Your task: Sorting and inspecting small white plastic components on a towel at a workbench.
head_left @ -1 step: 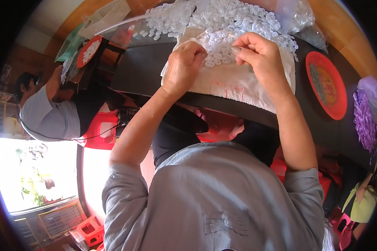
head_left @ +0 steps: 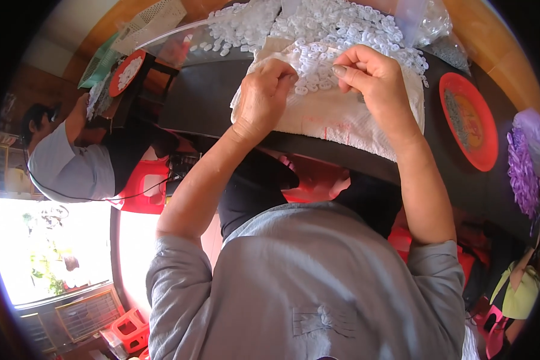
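Observation:
Both my hands are raised over a cream towel on the dark table. My left hand has its thumb and fingers pinched together near the towel's left side; whatever sits in the pinch is too small or hidden. On the other side, my right hand also pinches with thumb and forefinger, its other fingers curled, and I cannot make out anything in it. Between and beyond the hands, small white oval plastic pieces with holes lie on the towel, running back into a large heap.
A red plate of small grey pieces stands at the right, by a purple bundle. Clear bags lie behind. At the left, another person sits near a red plate of white pieces and perforated baskets.

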The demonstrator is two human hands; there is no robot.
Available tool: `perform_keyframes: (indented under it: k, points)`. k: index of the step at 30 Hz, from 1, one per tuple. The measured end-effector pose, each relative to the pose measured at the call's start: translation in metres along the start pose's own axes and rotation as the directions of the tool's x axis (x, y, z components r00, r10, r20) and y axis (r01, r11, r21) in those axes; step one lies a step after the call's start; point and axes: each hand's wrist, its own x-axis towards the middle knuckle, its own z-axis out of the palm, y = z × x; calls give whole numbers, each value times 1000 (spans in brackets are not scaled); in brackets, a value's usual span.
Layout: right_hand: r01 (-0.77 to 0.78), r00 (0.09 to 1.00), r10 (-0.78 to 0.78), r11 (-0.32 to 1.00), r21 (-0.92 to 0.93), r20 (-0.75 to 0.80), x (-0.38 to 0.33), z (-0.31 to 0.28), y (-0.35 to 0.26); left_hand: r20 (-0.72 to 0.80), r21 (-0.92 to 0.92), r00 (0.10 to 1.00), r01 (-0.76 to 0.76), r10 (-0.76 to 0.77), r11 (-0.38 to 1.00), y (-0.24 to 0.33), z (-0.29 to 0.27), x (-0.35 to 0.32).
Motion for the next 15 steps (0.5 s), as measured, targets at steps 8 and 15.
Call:
perform_keyframes:
  k: [8,15]
  points:
    - [-72,993,68,997,37,101,0,21,17,147,-595,934,348,-327,725,35,12,-18]
    - [-88,996,87,992,92,14,-2,24,10,123,-875,883,312,-454,370,36,21,-18]
